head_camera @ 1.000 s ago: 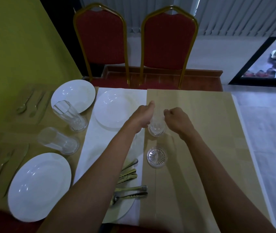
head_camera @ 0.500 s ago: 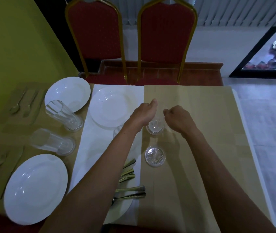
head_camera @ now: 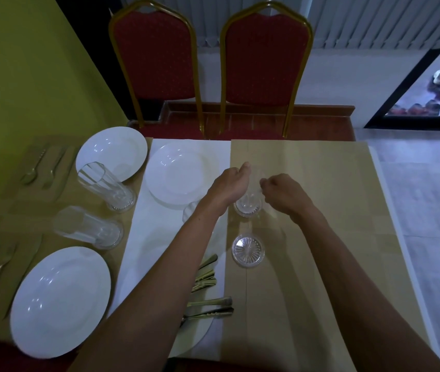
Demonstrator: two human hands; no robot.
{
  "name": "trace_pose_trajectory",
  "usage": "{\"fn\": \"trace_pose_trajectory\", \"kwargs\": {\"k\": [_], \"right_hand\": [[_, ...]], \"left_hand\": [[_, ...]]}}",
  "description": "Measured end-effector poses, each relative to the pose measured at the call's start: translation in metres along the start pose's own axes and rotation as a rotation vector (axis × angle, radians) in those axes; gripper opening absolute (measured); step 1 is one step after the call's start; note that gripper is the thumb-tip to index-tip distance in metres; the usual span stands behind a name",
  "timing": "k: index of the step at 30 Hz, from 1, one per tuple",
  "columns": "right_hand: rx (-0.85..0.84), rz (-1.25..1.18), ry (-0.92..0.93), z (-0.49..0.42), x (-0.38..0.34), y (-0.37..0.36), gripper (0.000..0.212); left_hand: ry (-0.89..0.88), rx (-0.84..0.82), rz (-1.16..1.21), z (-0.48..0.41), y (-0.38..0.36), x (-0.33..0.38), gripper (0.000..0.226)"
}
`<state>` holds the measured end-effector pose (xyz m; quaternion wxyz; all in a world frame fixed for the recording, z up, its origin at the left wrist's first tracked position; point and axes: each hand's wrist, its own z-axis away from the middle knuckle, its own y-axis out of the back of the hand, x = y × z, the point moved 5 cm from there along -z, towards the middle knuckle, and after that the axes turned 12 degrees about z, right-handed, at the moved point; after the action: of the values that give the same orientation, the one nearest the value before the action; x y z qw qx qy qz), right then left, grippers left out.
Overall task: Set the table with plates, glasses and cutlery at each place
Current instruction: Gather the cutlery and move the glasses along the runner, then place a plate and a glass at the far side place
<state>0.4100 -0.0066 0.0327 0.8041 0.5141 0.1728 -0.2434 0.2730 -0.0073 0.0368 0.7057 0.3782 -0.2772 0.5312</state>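
Our left fingers (head_camera: 244,169) are curling round the left side of a clear glass (head_camera: 248,209). Our right fingers (head_camera: 265,185) are curling in against its other side near the rim, so the left hand (head_camera: 229,189) and the right hand (head_camera: 284,196) are both gripping it. The glass is standing upright on the tan paper (head_camera: 307,237) that is covering the right part of the table, just beside the edge of the white cloth (head_camera: 143,237). A second glass (head_camera: 247,250) is standing near it, closer to us. Left of our left hand a white plate (head_camera: 178,178) is lying on the cloth. By our left forearm, loose cutlery (head_camera: 208,277) is resting on another plate (head_camera: 200,339) at the near edge. Farther left, a far plate (head_camera: 111,154) and a near plate (head_camera: 60,299) are sitting with two tall glasses (head_camera: 106,189) between them and forks and spoons (head_camera: 41,167) beside them.
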Motion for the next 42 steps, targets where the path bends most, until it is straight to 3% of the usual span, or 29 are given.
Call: {"fn": "trace_pose_trajectory", "kwargs": {"k": [11,15,19,21,24,30,34,37,39,42], "right_hand": [[0.001,-0.021,-0.043,0.006,0.007,0.0,0.047],[0.252,-0.068,-0.032,0.013,0.007,0.016,0.039],[0.532,-0.178,0.105,0.033,-0.028,0.036,0.02],[0.474,-0.212,0.183,0.036,-0.057,0.029,0.019],[0.167,-0.307,0.233,0.021,-0.093,0.004,0.023],[-0.266,-0.222,-0.036,-0.04,-0.096,-0.067,0.044],[-0.499,-0.258,-0.225,-0.056,-0.085,-0.105,0.034],[-0.498,-0.328,-0.333,-0.068,-0.079,-0.12,0.02],[-0.439,-0.506,-0.407,-0.077,-0.077,-0.125,0.009],[-0.323,-0.636,-0.449,-0.089,-0.074,-0.129,0.014]], "left_hand": [[-0.019,0.009,-0.009,0.009,-0.001,0.002,0.063],[-0.156,0.153,-0.087,0.012,0.022,0.006,0.058],[-0.225,0.262,-0.024,0.015,0.053,0.01,0.046],[-0.231,0.303,0.051,0.016,0.072,0.006,0.036],[-0.229,0.4,0.172,0.023,0.106,-0.013,0.017],[-0.057,0.486,0.398,0.033,0.152,-0.099,0.015],[0.125,0.508,0.51,0.014,0.158,-0.149,0.009],[0.205,0.474,0.56,-0.003,0.155,-0.168,0.008],[0.248,0.439,0.563,-0.012,0.15,-0.175,0.013],[0.28,0.431,0.581,-0.024,0.147,-0.177,0.016]]}}
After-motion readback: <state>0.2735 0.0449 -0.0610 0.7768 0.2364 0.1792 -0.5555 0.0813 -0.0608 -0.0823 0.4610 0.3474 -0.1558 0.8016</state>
